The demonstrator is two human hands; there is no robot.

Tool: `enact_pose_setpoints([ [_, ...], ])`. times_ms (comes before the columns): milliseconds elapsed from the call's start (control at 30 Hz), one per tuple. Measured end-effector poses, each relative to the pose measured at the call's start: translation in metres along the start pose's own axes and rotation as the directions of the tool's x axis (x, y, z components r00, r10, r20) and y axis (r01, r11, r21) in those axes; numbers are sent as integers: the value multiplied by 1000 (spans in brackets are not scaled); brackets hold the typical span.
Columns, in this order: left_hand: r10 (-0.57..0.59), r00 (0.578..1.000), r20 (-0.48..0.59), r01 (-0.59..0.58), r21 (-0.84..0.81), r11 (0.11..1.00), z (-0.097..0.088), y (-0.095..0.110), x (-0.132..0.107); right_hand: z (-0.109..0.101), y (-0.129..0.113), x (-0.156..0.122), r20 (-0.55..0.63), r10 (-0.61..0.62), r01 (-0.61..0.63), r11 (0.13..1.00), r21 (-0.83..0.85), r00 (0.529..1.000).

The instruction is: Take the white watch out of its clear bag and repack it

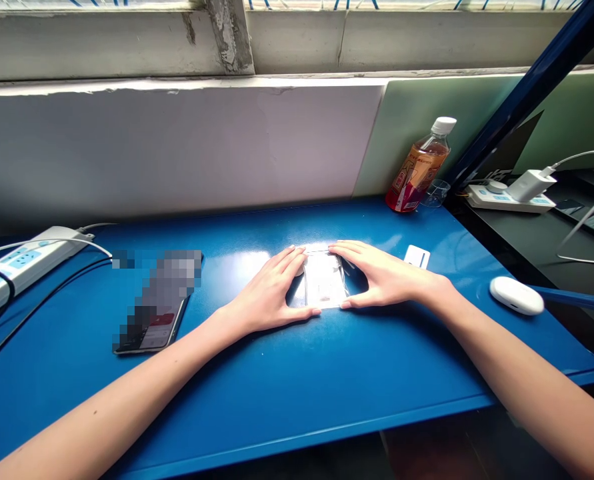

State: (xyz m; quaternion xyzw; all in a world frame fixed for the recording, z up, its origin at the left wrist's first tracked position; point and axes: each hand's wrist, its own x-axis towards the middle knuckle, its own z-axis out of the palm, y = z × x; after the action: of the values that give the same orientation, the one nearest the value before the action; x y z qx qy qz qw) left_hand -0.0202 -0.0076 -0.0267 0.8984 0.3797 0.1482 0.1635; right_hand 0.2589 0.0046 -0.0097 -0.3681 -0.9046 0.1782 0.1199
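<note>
A small clear plastic packet (324, 277) with a whitish, shiny look lies flat on the blue table; glare hides what is in it. My left hand (277, 290) rests at its left side, fingertips at the far left corner and thumb at the near left corner. On the other side, my right hand (371, 270) touches the far right corner with its fingers and the near right corner with its thumb. Both hands have thumb and fingers spread wide apart, with blue tabletop showing in the gaps.
Left of my hands lie a phone (164, 320), partly pixelated, and a power strip (31, 260) with cables. To the right are a white card (417, 257), a white earbud case (517, 296) and a drink bottle (419, 170). A second power strip (509, 198) sits beyond the blue post (521, 93).
</note>
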Motion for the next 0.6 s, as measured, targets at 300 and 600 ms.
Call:
enact_pose_setpoints([
  [300, -1, 1000, -1, 1, 14, 1000, 0, 0, 1, 1, 2, -1, 9, 47, -47, 999, -18, 999],
  [600, -5, 1000, 25, 4, 23, 1000, -1, 2, 1, 4, 3, -1, -9, 32, -32, 999, 11, 999],
])
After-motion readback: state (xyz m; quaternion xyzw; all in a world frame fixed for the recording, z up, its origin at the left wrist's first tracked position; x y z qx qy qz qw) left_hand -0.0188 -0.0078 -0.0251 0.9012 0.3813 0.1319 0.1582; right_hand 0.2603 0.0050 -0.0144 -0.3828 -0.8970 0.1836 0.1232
